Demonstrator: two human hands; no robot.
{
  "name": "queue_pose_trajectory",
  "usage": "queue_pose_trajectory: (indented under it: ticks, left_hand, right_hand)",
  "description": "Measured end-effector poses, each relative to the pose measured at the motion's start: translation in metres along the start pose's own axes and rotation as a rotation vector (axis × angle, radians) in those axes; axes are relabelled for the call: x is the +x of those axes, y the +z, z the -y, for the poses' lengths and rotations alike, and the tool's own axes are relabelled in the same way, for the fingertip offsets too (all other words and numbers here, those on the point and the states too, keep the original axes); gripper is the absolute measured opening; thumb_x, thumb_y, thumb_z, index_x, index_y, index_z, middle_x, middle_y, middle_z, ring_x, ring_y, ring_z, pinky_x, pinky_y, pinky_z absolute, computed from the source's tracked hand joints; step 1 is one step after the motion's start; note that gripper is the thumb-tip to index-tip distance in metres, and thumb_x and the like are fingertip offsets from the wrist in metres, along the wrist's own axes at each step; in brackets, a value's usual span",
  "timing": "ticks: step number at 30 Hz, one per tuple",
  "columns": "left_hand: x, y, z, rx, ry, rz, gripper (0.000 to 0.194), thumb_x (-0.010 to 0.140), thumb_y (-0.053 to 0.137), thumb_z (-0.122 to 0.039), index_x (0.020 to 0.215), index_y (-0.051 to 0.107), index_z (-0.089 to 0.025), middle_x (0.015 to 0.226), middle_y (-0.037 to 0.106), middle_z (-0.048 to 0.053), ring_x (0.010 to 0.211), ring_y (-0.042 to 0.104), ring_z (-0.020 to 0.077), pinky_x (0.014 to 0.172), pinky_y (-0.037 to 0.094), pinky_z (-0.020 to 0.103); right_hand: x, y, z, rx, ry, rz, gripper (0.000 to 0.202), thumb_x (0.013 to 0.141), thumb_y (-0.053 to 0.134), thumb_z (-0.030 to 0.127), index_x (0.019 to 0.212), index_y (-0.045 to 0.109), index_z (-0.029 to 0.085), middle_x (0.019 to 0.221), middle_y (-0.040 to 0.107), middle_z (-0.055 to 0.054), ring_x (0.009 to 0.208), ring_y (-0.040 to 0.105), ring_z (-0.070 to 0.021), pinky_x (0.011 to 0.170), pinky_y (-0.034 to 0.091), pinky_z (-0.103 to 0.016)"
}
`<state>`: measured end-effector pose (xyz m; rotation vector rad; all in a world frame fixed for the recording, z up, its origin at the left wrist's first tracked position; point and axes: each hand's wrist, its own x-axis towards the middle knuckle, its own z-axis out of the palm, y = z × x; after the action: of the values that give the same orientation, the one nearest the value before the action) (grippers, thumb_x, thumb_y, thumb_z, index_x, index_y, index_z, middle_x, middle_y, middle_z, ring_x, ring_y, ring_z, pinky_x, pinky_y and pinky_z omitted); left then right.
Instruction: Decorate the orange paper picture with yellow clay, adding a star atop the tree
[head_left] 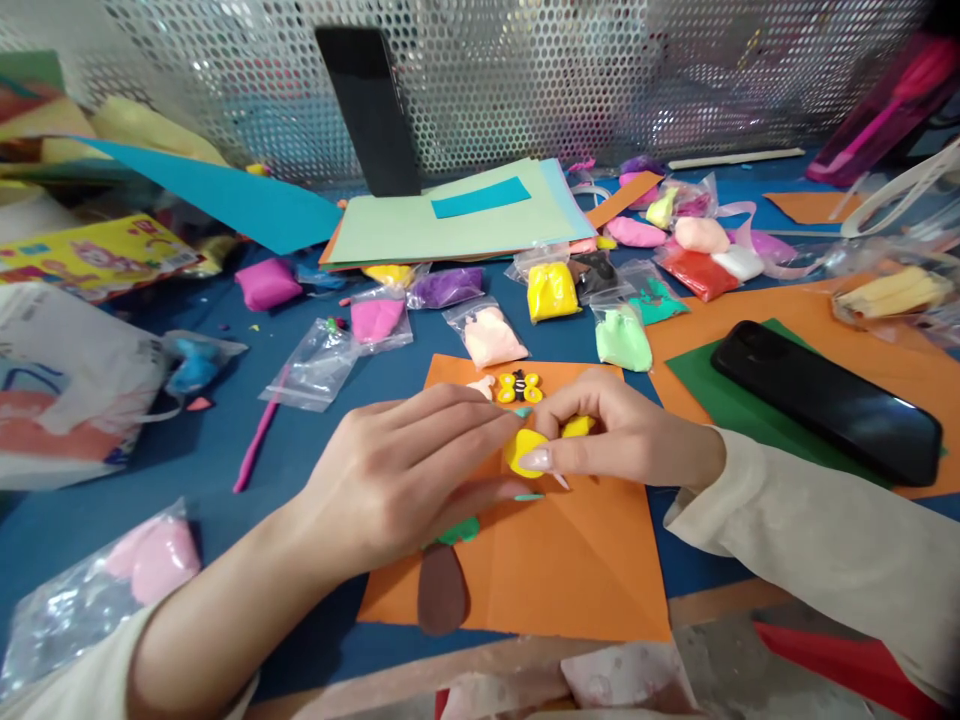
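Shaping or positioning of a soft yellow disc (527, 453) appears to be the step in hand; the disc lies above the middle of a creased orange paper sheet (570, 570) on the blue desk (315, 620). The right hand (626, 435) grasps it by the right edge, between thumb and fingers, with another yellow lump (578, 427) just behind. The left hand (397, 470) is unclenched, fingers extended and thumb apart beside the disc; contact cannot be told. The next move calls for light pressure, since the material looks easily dented. Farther lies a glossy yellow-and-black butterfly shape (519, 386); nearer, a smooth brown oval (442, 590) adjoins a lobed green piece (460, 531).
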<state>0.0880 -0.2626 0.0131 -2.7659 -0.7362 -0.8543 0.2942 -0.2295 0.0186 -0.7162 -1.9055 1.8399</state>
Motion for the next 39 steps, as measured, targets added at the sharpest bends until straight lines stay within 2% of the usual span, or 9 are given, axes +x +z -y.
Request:
queue_pose_trajectory:
  ticks: [5, 9, 12, 14, 18, 25, 28, 32, 39]
  left_hand:
    - [0.002, 0.001, -0.002, 0.011, -0.029, -0.043, 0.013, 0.088, 0.055, -0.026, 0.093, 0.059, -0.014, 0.083, 0.067, 0.005, 0.076, 0.064, 0.0154, 0.066, 0.054, 0.026]
    - [0.002, -0.003, -0.003, -0.011, -0.079, -0.083, 0.014, 0.082, 0.064, -0.024, 0.091, 0.059, -0.015, 0.08, 0.066, 0.004, 0.073, 0.063, 0.0157, 0.065, 0.053, 0.027]
    - [0.003, -0.007, -0.004, -0.184, -0.19, 0.002, 0.03, 0.079, 0.065, -0.038, 0.098, 0.057, -0.016, 0.083, 0.065, 0.004, 0.073, 0.06, 0.0155, 0.065, 0.051, 0.027]
    - [0.004, -0.009, -0.005, -0.339, -0.287, 0.107, 0.033, 0.088, 0.049, -0.046, 0.103, 0.055, -0.017, 0.088, 0.063, 0.005, 0.075, 0.058, 0.0152, 0.064, 0.048, 0.027]
    - [0.005, -0.01, -0.007, -0.546, -0.402, 0.193, 0.021, 0.095, 0.036, -0.029, 0.088, 0.053, -0.019, 0.078, 0.056, 0.0, 0.068, 0.051, 0.0104, 0.06, 0.043, 0.022]
    - [0.007, -0.011, -0.011, -0.592, -0.458, 0.079, 0.015, 0.092, 0.044, -0.02, 0.079, 0.051, -0.018, 0.066, 0.053, -0.002, 0.058, 0.045, 0.0085, 0.052, 0.039, 0.021]
    - [0.006, -0.011, -0.009, -0.566, -0.445, 0.088, 0.018, 0.093, 0.043, -0.023, 0.078, 0.052, -0.017, 0.067, 0.054, -0.001, 0.06, 0.046, 0.0094, 0.054, 0.039, 0.022]
    - [0.003, -0.008, -0.005, -0.543, -0.449, 0.131, 0.022, 0.094, 0.038, -0.03, 0.087, 0.053, -0.017, 0.079, 0.055, 0.001, 0.068, 0.048, 0.0103, 0.061, 0.04, 0.023]
    - [0.01, -0.011, -0.009, -0.599, -0.294, 0.203, 0.017, 0.092, 0.042, -0.015, 0.081, 0.054, -0.017, 0.073, 0.059, 0.001, 0.068, 0.049, 0.0113, 0.063, 0.043, 0.024]
  right_hand:
    - [-0.001, 0.006, 0.001, -0.009, -0.014, -0.035, 0.028, 0.074, 0.069, 0.023, 0.054, 0.053, 0.012, 0.048, 0.038, 0.008, 0.044, 0.03, -0.0018, 0.043, 0.024, -0.019]
    - [-0.001, 0.008, 0.002, -0.036, -0.076, -0.101, 0.022, 0.075, 0.067, 0.02, 0.058, 0.056, 0.012, 0.052, 0.043, 0.007, 0.047, 0.034, -0.0032, 0.045, 0.028, -0.019]
    - [-0.002, 0.007, 0.004, -0.081, -0.054, -0.135, 0.019, 0.075, 0.066, 0.019, 0.06, 0.058, 0.011, 0.053, 0.044, 0.006, 0.048, 0.036, -0.0036, 0.045, 0.028, -0.019]
    - [-0.003, 0.006, 0.004, -0.106, -0.041, -0.125, 0.018, 0.075, 0.066, 0.018, 0.059, 0.058, 0.011, 0.052, 0.044, 0.006, 0.048, 0.036, -0.0035, 0.044, 0.027, -0.019]
    - [-0.003, 0.005, 0.003, -0.109, -0.1, -0.052, 0.014, 0.072, 0.066, 0.015, 0.06, 0.058, 0.011, 0.054, 0.048, 0.005, 0.051, 0.041, -0.0043, 0.045, 0.03, -0.018]
    - [-0.003, 0.009, 0.002, -0.099, -0.031, -0.008, 0.025, 0.072, 0.07, 0.022, 0.059, 0.051, 0.014, 0.048, 0.031, 0.009, 0.043, 0.026, -0.0023, 0.038, 0.018, -0.018]
    - [-0.002, 0.009, 0.0, -0.108, -0.06, 0.013, 0.035, 0.079, 0.065, 0.023, 0.053, 0.043, 0.014, 0.049, 0.027, 0.008, 0.045, 0.024, -0.0023, 0.04, 0.018, -0.019]
    - [-0.001, 0.008, -0.002, -0.099, -0.051, 0.06, 0.033, 0.079, 0.064, 0.025, 0.052, 0.048, 0.013, 0.048, 0.033, 0.008, 0.045, 0.028, -0.0027, 0.041, 0.021, -0.019]
    - [-0.003, 0.007, 0.001, -0.14, 0.049, 0.082, 0.022, 0.074, 0.068, 0.023, 0.058, 0.055, 0.013, 0.048, 0.038, 0.008, 0.045, 0.032, -0.0035, 0.04, 0.023, -0.018]
